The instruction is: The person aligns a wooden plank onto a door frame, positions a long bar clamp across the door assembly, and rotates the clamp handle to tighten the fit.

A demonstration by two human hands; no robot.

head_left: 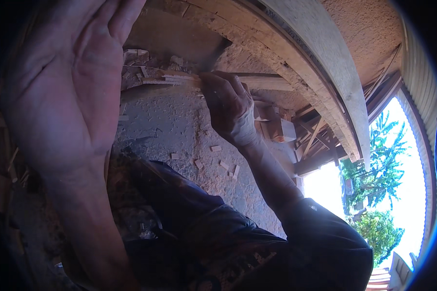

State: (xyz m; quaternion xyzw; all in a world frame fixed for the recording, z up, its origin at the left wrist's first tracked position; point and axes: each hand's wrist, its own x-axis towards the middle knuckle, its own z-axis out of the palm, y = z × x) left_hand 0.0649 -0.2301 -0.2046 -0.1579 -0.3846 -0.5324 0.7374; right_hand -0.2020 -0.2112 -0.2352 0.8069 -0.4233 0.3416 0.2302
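Observation:
My left hand (65, 97) is raised close to the camera at the upper left. Its palm shows and the fingers stretch up past the top edge, apart from any object I can see. Near the middle, my right hand (229, 105) has its fingers curled round the end of a thin, splintered wooden strip (175, 78). The strip points left from the hand, its far end passing toward my left hand. Behind my right hand a pale wooden board (267, 82) runs to the right; I cannot tell whether it joins the strip.
A long, thick wooden beam (296, 68) crosses the upper right above my right arm. Small wood offcuts (199, 164) lie scattered on the dusty floor (155, 116). Stacked timber (315, 131) stands at the right, beside a bright opening with trees (378, 160).

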